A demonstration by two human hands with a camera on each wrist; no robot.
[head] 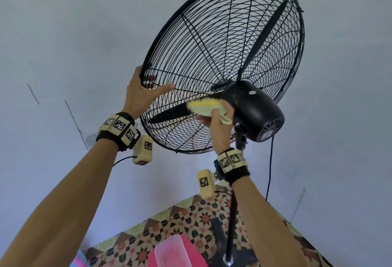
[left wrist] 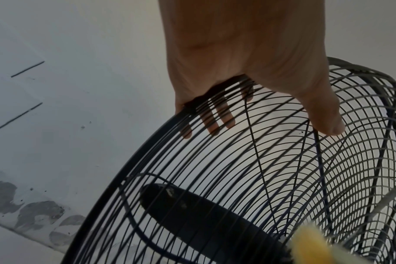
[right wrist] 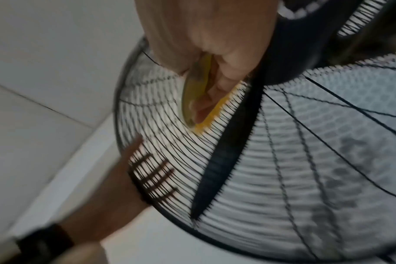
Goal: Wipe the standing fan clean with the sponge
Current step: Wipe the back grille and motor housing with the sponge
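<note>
I hold the standing fan (head: 222, 63) steady with my left hand (head: 141, 91): its fingers (left wrist: 211, 123) hook over the rim of the wire guard (left wrist: 305, 178) and show through the wires, while the thumb lies flat on the rear mesh. This grip probably stops the head from swinging under wiping pressure.

My right hand (head: 216, 122) grips the sponge (head: 203, 106), fingers curled round it. The sponge presses against the rear guard just beside the black motor housing (head: 254, 112), over a blade (left wrist: 192, 214) root. I judge the step in hand to be wiping the inner rear mesh; the outer rings appear not yet reached.

The pole (head: 231, 224) drops to a patterned tile floor (head: 191, 220). A pink tub (head: 176, 252) with a clear lid sits near the base. Pale walls (head: 63, 33) surround the fan; a power cord (head: 269, 171) hangs from the housing.
</note>
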